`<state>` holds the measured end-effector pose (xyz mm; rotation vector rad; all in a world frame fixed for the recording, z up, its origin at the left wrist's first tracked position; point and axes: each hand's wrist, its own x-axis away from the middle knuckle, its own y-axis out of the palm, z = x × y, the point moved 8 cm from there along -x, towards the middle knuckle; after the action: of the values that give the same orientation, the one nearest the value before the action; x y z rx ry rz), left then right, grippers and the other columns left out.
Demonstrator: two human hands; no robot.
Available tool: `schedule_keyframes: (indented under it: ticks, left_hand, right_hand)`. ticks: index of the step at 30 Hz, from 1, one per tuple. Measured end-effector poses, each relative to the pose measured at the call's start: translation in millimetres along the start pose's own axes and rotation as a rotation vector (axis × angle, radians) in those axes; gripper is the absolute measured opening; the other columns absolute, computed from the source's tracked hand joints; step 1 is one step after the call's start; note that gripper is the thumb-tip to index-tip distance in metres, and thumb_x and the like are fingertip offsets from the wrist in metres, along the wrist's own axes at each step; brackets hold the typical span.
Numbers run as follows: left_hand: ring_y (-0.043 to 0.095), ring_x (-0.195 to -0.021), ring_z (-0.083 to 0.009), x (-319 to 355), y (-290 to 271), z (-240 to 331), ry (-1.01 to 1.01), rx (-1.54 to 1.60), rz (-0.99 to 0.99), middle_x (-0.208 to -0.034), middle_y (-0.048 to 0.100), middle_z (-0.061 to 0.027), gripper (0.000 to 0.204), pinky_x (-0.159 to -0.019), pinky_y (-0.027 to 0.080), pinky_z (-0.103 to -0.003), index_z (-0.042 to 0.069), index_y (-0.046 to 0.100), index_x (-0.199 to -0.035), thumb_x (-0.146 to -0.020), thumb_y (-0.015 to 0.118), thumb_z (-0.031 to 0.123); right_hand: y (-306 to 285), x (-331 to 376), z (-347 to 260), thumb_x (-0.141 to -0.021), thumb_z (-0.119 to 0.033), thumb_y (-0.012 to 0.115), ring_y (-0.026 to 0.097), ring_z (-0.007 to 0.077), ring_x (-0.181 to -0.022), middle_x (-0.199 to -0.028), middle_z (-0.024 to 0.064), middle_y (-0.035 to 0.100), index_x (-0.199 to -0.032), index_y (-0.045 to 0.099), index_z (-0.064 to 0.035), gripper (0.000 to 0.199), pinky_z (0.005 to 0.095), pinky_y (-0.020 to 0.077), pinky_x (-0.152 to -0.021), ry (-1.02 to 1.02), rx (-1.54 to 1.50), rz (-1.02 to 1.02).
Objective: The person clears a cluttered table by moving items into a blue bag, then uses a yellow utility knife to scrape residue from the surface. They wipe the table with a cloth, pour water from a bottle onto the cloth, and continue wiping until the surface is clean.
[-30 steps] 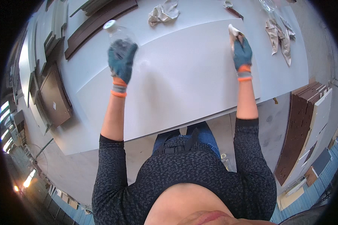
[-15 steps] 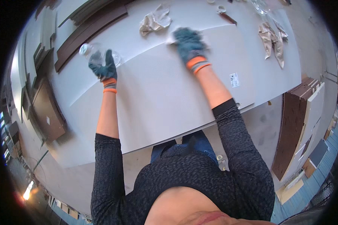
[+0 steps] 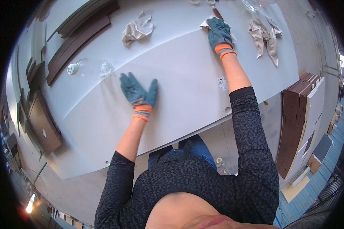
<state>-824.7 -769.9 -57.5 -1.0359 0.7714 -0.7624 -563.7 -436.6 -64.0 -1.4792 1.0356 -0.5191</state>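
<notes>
A large pale grey panel (image 3: 172,87) with a sticker lies on the white work table in front of me. My right hand (image 3: 219,33), in a dark green glove with an orange cuff, presses a whitish cloth (image 3: 205,23) onto the panel's far edge at the right. Over the panel's middle-left part, my left hand (image 3: 138,91), gloved alike, has its fingers spread and holds nothing. To its left a clear plastic bottle (image 3: 88,68) with a white cap lies on its side by the panel's far edge.
Crumpled rags lie beyond the panel, one rag (image 3: 138,28) at centre and another rag (image 3: 264,37) at right. Dark brown boards (image 3: 76,45) are stacked on the left. More brown panels (image 3: 296,122) stand beside the table at right. Tape rolls (image 3: 211,2) sit at the far edge.
My left hand has let go of the bottle, which now lies down, and has moved right and nearer. My right hand has slid the cloth to the right along the panel.
</notes>
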Motion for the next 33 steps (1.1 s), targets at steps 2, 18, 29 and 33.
schedule_keyframes:
  ticks: [2, 18, 29, 33]
  left_hand:
    - [0.028, -0.155, -0.0410, 0, 6, 20, 0.045, -0.092, -0.129, -0.165, 0.031, -0.0277, 0.096, -0.128, 0.015, -0.052, -0.004, 0.036, -0.156, -0.093, 0.063, 0.063]
    - [0.027, -0.156, -0.0390, 1, 12, 32, 0.091, -0.220, -0.196, -0.166, 0.033, -0.0234, 0.085, -0.128, 0.013, -0.053, -0.003, 0.038, -0.156, -0.096, 0.062, 0.052]
    - [0.027, -0.156, -0.0400, 8, 14, 24, 0.077, -0.219, -0.196, -0.165, 0.034, -0.0247, 0.089, -0.128, 0.012, -0.054, -0.003, 0.037, -0.157, -0.095, 0.060, 0.057]
    - [0.027, -0.155, -0.0403, 4, 14, 30, 0.106, -0.198, -0.176, -0.165, 0.034, -0.0247, 0.089, -0.128, 0.012, -0.055, -0.002, 0.037, -0.157, -0.096, 0.059, 0.058]
  right_hand:
    - [-2, 9, 16, -0.094, -0.012, 0.058, 0.044, 0.0335, -0.146, -0.153, 0.0132, 0.054, -0.139, 0.061, -0.0133, 0.045, 0.0457, 0.0295, -0.124, 0.022, -0.001, 0.034]
    - [-3, 6, 39, -0.100, -0.019, 0.053, 0.047, 0.0346, -0.144, -0.154, 0.0144, 0.052, -0.144, 0.058, -0.0146, 0.045, 0.0459, 0.0353, -0.122, -0.038, -0.160, 0.033]
    - [-32, 101, 51, -0.094, -0.007, 0.057, 0.046, 0.0360, -0.145, -0.159, 0.0164, 0.047, -0.151, 0.054, -0.0122, 0.057, 0.0437, 0.0351, -0.123, -0.044, -0.304, -0.037]
    - [-10, 20, 47, -0.095, -0.007, 0.053, 0.050, 0.0361, -0.141, -0.152, 0.0177, 0.054, -0.145, 0.058, -0.0119, 0.050, 0.0438, 0.0376, -0.121, -0.046, -0.293, 0.043]
